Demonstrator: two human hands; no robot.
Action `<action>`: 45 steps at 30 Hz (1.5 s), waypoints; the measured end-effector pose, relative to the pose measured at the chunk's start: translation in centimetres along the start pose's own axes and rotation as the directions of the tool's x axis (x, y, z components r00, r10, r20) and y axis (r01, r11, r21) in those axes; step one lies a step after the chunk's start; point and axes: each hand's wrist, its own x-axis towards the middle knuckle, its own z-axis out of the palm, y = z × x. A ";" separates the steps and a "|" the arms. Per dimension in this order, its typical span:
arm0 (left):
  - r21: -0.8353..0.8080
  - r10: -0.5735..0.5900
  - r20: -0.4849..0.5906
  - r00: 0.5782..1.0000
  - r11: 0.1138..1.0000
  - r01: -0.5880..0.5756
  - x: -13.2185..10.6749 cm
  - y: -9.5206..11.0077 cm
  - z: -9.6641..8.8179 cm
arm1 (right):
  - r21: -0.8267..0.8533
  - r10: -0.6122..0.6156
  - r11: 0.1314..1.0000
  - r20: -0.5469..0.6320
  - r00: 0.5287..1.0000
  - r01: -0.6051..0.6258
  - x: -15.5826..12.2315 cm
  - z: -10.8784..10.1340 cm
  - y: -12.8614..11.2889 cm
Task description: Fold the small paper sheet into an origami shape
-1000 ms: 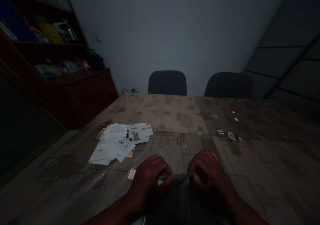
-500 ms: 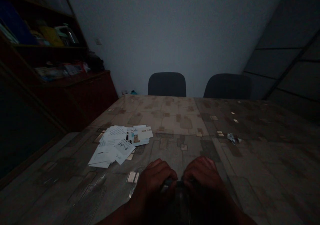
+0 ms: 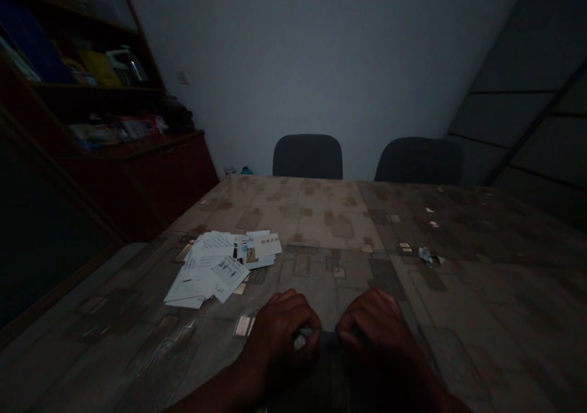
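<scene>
Dim light across the patterned tablecloth (image 3: 293,211), and down low the left hand (image 3: 283,330) and right hand (image 3: 375,322) face each other, knuckles up, fingers curled, just a narrow gap between! Both are pinching a small dark strip (image 3: 329,341), one at each end, and it spans that gap; what it is, I can't make out, its ends tucked out of sight in the fingers, everything beneath sunk in shadow
</scene>
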 end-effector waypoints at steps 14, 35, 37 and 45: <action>-0.189 -0.137 0.046 0.989 0.971 0.144 0.6 -0.7 -2.1 | 0.491 0.478 0.654 0.323 0.817 -0.576 -0.6 -1.9 1.7; -0.307 -0.147 0.109 0.983 0.936 0.174 0.7 -0.9 -1.5 | 0.236 0.124 0.953 0.271 0.955 -0.191 -0.3 -1.1 2.0; -0.295 -0.133 0.128 0.983 0.941 0.166 0.5 -1.2 -1.1 | 0.211 0.122 0.960 0.270 0.955 -0.182 -0.3 -0.8 1.8; -0.003 0.196 0.039 0.980 0.981 -0.196 0.0 -1.4 -0.4 | 0.094 0.189 0.973 0.208 0.960 -0.212 -0.9 0.1 1.7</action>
